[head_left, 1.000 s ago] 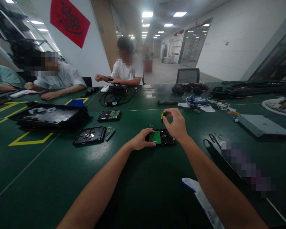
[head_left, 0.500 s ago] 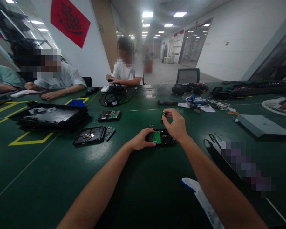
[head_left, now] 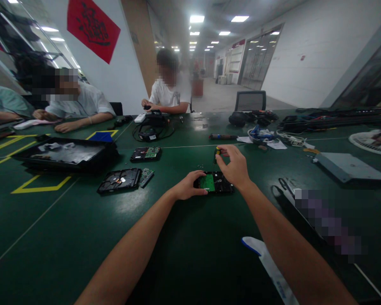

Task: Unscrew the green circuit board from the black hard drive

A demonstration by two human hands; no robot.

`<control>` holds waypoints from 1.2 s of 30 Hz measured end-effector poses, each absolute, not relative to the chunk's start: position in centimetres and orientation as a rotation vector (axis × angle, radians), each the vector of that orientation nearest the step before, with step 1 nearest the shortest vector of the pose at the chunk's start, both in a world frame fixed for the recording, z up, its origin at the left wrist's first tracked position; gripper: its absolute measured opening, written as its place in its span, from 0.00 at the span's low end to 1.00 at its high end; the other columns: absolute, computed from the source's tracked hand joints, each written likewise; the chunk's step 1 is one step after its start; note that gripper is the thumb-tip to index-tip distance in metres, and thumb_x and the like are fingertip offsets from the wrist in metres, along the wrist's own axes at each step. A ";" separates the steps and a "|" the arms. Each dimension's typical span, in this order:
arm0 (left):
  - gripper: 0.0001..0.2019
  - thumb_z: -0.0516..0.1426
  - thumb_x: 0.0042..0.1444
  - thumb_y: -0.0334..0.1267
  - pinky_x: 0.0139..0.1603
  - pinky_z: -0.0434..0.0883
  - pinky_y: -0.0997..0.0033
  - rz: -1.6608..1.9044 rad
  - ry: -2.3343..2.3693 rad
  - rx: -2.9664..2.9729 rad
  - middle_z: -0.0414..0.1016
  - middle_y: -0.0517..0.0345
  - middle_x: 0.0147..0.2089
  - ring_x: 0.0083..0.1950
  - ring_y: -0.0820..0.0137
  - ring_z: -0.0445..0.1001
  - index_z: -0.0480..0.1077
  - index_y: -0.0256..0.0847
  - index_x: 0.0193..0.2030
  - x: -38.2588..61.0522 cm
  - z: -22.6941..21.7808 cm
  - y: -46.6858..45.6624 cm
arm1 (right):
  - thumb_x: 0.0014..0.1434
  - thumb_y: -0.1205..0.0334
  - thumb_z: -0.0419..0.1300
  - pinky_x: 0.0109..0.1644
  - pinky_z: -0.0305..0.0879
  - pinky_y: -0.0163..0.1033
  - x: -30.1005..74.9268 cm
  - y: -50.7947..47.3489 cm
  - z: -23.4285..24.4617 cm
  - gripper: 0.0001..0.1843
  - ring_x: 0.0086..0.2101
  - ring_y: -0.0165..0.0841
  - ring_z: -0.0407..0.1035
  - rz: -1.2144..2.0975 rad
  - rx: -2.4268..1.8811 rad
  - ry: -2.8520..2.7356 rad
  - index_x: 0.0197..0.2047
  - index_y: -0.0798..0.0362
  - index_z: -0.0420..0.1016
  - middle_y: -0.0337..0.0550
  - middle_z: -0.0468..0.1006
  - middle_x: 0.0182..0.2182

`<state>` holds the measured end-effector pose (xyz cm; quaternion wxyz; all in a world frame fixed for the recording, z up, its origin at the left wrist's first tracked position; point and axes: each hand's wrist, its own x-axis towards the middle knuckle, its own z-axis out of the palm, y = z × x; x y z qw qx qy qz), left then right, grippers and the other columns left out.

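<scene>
Black drive (head_left: pixel 224 183): lies flat on the table in front of the person, between the two hands, with its green circuit board (head_left: pixel 207 182) facing up toward the left end.
Handling: probably dense for its size and stiff, with a hard case that could slide on the smooth surface if pushed sideways; the board looks the fragile part.
Where to hold: by the case's long edges, as here, with fingertips kept off the board's components.
Left hand (head_left: pixel 189 186): pinches the drive's left end, fingers on the far edge, thumb on the near one.
Screwdriver (head_left: pixel 216 154): yellow and black handle, nearly upright over the drive's far side; whether its tip touches is too fine to tell. Light, best turned by the handle's top.
Right hand (head_left: pixel 233 163): thumb and fingers closed around that handle.
Tiny bits (head_left: pixel 200 166): scattered just beyond the drive, perhaps screws.
Loose circuit board (head_left: pixel 147 177): to the left, next to an opened drive casing (head_left: pixel 119 181); another drive (head_left: pixel 146 153) lies behind.
Green table (head_left: pixel 190 254): also bears a black tray (head_left: pixel 104 156) farther left and a grey metal box (head_left: pixel 352 166) at right.
Co-worker (head_left: pixel 169 95): sits across, in a white top.
</scene>
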<state>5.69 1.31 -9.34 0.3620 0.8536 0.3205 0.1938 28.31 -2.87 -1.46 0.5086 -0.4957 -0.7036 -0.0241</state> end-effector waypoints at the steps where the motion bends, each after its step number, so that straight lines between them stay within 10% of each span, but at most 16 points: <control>1: 0.42 0.68 0.49 0.55 0.74 0.56 0.49 0.502 0.824 2.198 0.58 0.48 0.73 0.74 0.52 0.56 0.63 0.47 0.68 5.7 -9.4 1.3 | 0.62 0.63 0.59 0.50 0.73 0.52 28.3 -2.9 -1.4 0.14 0.44 0.42 0.74 -0.070 -1.197 -1.693 0.52 0.49 0.72 0.49 0.77 0.47; 36: 0.42 0.67 0.50 0.56 0.74 0.56 0.50 0.497 0.808 2.214 0.57 0.47 0.73 0.73 0.53 0.57 0.61 0.46 0.69 5.6 -9.4 1.3 | 0.64 0.63 0.59 0.50 0.73 0.50 28.4 -2.8 -1.7 0.13 0.43 0.41 0.74 -0.047 -1.195 -1.692 0.52 0.48 0.72 0.48 0.77 0.46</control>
